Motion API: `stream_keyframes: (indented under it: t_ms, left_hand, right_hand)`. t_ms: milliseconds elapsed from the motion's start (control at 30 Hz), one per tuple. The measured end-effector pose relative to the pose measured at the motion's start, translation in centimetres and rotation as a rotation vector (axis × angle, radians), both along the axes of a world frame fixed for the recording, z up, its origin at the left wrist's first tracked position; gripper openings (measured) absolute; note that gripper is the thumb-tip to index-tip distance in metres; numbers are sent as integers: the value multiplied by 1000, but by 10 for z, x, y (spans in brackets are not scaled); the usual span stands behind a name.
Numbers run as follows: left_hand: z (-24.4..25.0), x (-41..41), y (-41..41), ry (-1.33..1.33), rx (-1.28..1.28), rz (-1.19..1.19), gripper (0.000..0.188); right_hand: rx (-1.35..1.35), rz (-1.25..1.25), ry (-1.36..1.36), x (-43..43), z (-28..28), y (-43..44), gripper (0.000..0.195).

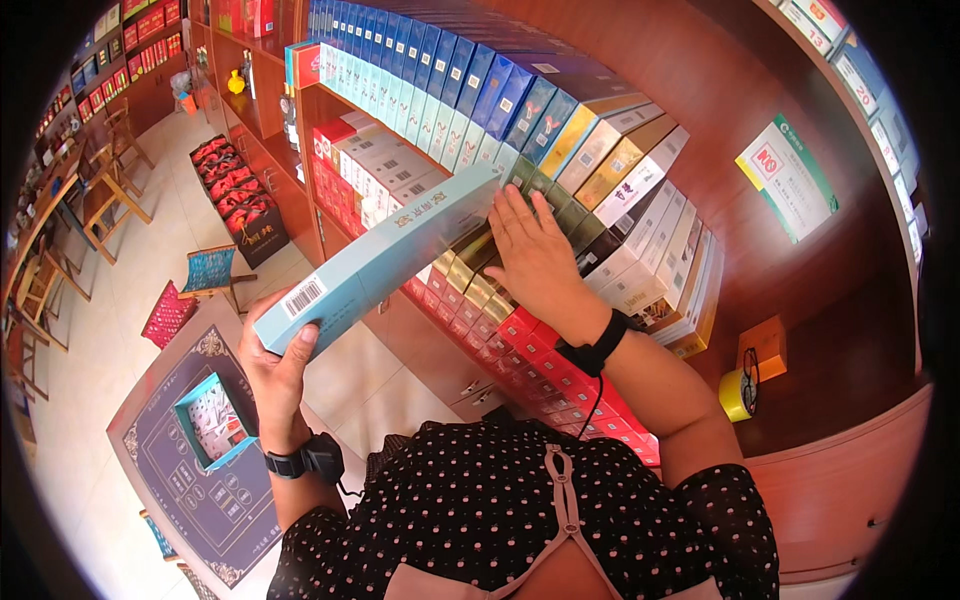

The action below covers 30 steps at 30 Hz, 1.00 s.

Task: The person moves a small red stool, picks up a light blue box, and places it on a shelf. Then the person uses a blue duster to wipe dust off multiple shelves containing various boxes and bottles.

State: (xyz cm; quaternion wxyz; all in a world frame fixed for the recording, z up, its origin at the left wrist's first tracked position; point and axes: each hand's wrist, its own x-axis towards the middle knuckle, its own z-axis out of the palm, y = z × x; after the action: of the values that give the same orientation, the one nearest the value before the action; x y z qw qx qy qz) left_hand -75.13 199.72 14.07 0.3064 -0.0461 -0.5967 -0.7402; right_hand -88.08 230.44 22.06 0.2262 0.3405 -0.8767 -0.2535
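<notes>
A long light-blue carton (382, 251) with a barcode on its near end is gripped by my left hand (281, 360). The thumb lies on its side, and the carton slants up and away towards the shelf. By its far end my right hand (529, 247) is spread, palm down, over stacked cartons; whether its fingertips touch the blue carton I cannot tell. Beyond stands a row of dark-blue cartons (439, 64) above pale-green ones (397, 105). Gold cartons (480, 289) and red packs (536, 352) lie lower, under the right hand and forearm.
At the right are white and gold cartons (660, 255), yellow tape (739, 394), an orange box (763, 349) and a notice (787, 180) bearing writing. A table (225, 540) at the left holds an open blue box (214, 420). Stools (210, 270) and a black box with red items (251, 232) stand on the floor.
</notes>
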Motion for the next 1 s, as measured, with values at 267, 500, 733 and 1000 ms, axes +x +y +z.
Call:
stream_keyframes:
  t_ms: [267, 500, 733, 1000]
  left_hand:
    - [-1, -15, 8, -40, -67, -50, 41]
    - [1, -20, 19, -88, -83, -89, 38]
    - [20, -18, 35, -67, -179, -44, 37]
    - [45, -23, 57, -15, -188, 29, 35]
  right_hand:
    - [210, -117, 32, 2, 11, 7, 87]
    - [199, -124, 2, 13, 12, 23, 85]
    - [116, -107, 6, 20, 13, 31, 84]
    - [69, -91, 1, 24, 11, 35, 81]
